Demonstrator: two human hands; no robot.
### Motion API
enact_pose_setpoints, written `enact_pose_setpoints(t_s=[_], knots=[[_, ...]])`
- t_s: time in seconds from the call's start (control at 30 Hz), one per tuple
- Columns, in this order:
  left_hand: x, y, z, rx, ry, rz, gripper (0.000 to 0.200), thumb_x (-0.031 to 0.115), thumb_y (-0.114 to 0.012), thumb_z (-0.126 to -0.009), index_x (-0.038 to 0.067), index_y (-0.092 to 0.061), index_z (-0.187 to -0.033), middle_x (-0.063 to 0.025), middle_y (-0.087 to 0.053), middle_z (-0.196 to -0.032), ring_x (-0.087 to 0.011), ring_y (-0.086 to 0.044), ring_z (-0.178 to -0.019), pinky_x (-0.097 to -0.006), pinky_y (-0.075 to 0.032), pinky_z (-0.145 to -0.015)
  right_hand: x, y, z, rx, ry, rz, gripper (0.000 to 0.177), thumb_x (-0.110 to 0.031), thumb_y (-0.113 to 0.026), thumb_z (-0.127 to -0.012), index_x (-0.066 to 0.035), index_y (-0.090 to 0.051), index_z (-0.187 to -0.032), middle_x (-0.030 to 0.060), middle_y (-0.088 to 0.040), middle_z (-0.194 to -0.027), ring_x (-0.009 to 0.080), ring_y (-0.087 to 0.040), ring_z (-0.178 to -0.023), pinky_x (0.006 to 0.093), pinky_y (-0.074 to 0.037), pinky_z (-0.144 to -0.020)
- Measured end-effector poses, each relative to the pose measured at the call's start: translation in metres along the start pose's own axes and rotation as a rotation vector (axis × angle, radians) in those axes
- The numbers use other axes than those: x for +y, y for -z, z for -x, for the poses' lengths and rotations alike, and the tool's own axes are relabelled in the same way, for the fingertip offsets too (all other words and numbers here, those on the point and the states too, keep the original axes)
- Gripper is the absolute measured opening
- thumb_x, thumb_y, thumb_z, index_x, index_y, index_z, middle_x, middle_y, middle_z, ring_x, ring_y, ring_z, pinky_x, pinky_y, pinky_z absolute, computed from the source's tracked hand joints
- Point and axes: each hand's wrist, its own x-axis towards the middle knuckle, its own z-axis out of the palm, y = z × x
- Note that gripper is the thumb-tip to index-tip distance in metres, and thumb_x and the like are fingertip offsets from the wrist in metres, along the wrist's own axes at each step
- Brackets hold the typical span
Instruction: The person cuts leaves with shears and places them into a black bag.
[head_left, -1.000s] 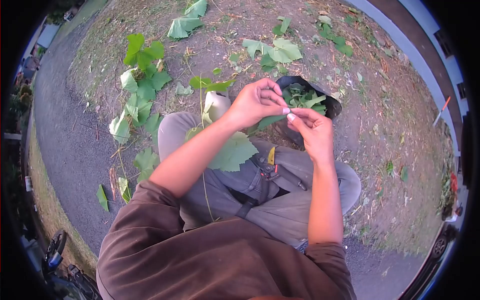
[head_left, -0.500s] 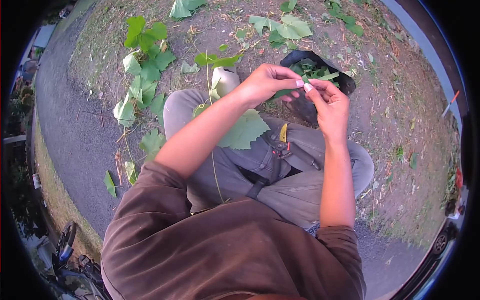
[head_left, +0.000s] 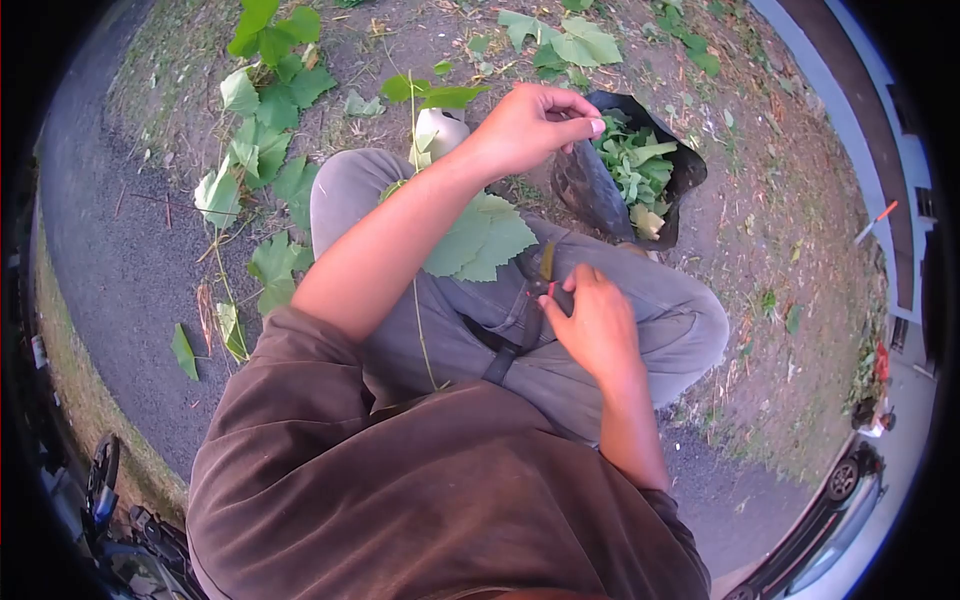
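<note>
My left hand (head_left: 540,128) is raised beside the rim of a black plastic bag (head_left: 588,190). Its thumb and fingers are pinched together; what they hold, if anything, is hidden. Cut green leaf pieces (head_left: 640,165) fill the bag's mouth. Low over my lap, my right hand (head_left: 598,325) is closed around the handles of pruning shears (head_left: 543,287) with red parts and a yellowish blade. A vine stem (head_left: 421,335) runs up across my lap under my left forearm, and a large green leaf (head_left: 482,240) rests over my legs.
More leafy vine (head_left: 268,150) trails over the ground and asphalt (head_left: 120,270) on the left. A whitish object (head_left: 440,135) stands beyond my left knee. Loose leaves (head_left: 575,42) lie farther out. A bicycle (head_left: 110,490) is at lower left, a car (head_left: 830,500) at lower right.
My hands have parted. The right hand has dropped from above the bag to the shears on my lap and grasped them. The left hand has shifted slightly up, still pinched.
</note>
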Motion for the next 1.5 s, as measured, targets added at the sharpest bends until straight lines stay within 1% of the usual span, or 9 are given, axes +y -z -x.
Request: enact_pose_setpoints(t_s=[0.1, 0.23, 0.3, 0.5, 0.83, 0.97, 1.13, 1.23, 1.5], knots=[[0.004, 0.002, 0.002, -0.004, -0.001, 0.014, 0.022, 0.023, -0.075, -0.099, 0.005, -0.077, -0.111, 0.0014, -0.077, -0.095, -0.0031, -0.058, -0.075, -0.0224, -0.049, -0.069, -0.007, -0.005, 0.011, -0.125, -0.142, -0.167, 0.048, -0.034, -0.081, -0.089, 0.002, -0.057, -0.111, 0.0260, -0.073, -0.103, 0.0460, -0.071, -0.098, 0.0525, -0.055, -0.088], [0.010, 0.004, 0.004, -0.003, -0.005, 0.082, 0.022, 0.023, -0.075, -0.099, 0.005, -0.077, -0.110, 0.0012, -0.076, -0.095, -0.0037, -0.058, -0.074, -0.0220, -0.048, -0.068, 0.025, -0.052, 0.021, -0.043, -0.110, -0.432, 0.056, -0.037, -0.079, -0.090, -0.001, -0.052, -0.125, 0.0144, -0.067, -0.096, 0.0234, -0.067, -0.090, 0.0384, -0.049, -0.079], [0.012, 0.006, 0.003, -0.030, -0.033, 0.097, 0.023, 0.023, -0.075, -0.099, 0.004, -0.076, -0.111, 0.0005, -0.076, -0.096, -0.0040, -0.059, -0.075, -0.0218, -0.047, -0.067, 0.036, -0.061, 0.023, -0.271, -0.315, -1.042, 0.065, -0.036, -0.076, -0.090, 0.002, -0.051, -0.136, 0.0181, -0.066, -0.128, 0.0300, -0.060, -0.127, 0.0397, -0.045, -0.107], [0.009, 0.008, 0.001, -0.015, -0.039, 0.137, 0.023, 0.020, -0.075, -0.100, 0.002, -0.074, -0.114, -0.0009, -0.075, -0.099, -0.0043, -0.056, -0.076, -0.0207, -0.045, -0.066, 0.044, -0.057, 0.020, -0.527, -0.521, -1.186, 0.049, -0.018, -0.068, -0.090, 0.002, -0.060, -0.134, 0.0143, -0.060, -0.137, 0.0253, -0.056, -0.129, 0.0376, -0.041, -0.111], [-0.006, 0.007, -0.004, 0.033, 0.036, 0.110, 0.019, 0.014, -0.070, -0.101, 0.003, -0.072, -0.116, -0.0015, -0.075, -0.100, -0.0025, -0.052, -0.074, -0.0199, -0.041, -0.065, 0.055, -0.050, 0.032, -0.559, -0.186, -2.007, 0.069, -0.001, -0.055, -0.082, -0.003, -0.048, -0.150, 0.0152, -0.058, -0.147, 0.0259, -0.053, -0.137, 0.0390, -0.041, -0.111], [-0.005, 0.000, -0.006, -0.010, 0.061, 0.189, 0.016, 0.015, -0.070, -0.102, 0.003, -0.072, -0.113, 0.0002, -0.073, -0.096, -0.0021, -0.049, -0.071, -0.0206, -0.039, -0.062, 0.057, -0.028, 0.019, -0.402, -0.148, -2.004, 0.070, -0.001, -0.056, -0.082, -0.005, -0.047, -0.151, 0.0137, -0.058, -0.145, 0.0241, -0.054, -0.135, 0.0376, -0.041, -0.109], [0.044, -0.017, -0.026, -0.053, 0.095, 0.152, 0.017, 0.022, -0.070, -0.102, 0.007, -0.073, -0.110, 0.0035, -0.069, -0.090, -0.0014, -0.046, -0.067, -0.0203, -0.035, -0.060, 0.049, 0.057, -0.031, 0.429, 0.081, -0.941, 0.045, -0.016, -0.069, -0.086, 0.001, -0.057, -0.126, 0.0079, -0.067, -0.106, 0.0161, -0.064, -0.097, 0.0329, -0.051, -0.089], [0.035, -0.025, -0.034, -0.070, -0.018, -0.016, 0.018, 0.025, -0.072, -0.101, 0.008, -0.074, -0.108, 0.0054, -0.069, -0.089, -0.0007, -0.046, -0.067, -0.0202, -0.035, -0.060, 0.060, 0.058, -0.072, 0.286, 0.048, -0.916, 0.066, -0.009, -0.067, -0.090, 0.000, -0.046, -0.151, 0.0020, -0.062, -0.115, 0.0106, -0.061, -0.098, 0.0295, -0.050, -0.090], [0.015, -0.006, -0.027, -0.226, 0.020, -0.543, 0.023, 0.019, -0.076, -0.093, -0.001, -0.076, -0.104, -0.0086, -0.077, -0.094, -0.0119, -0.068, -0.091, -0.0326, -0.054, -0.086, 0.032, -0.032, -0.095, 0.133, 0.026, -1.400, 0.049, -0.010, -0.064, -0.091, -0.001, -0.050, -0.136, 0.0067, -0.062, -0.107, 0.0146, -0.065, -0.088, 0.0324, -0.054, -0.083]])
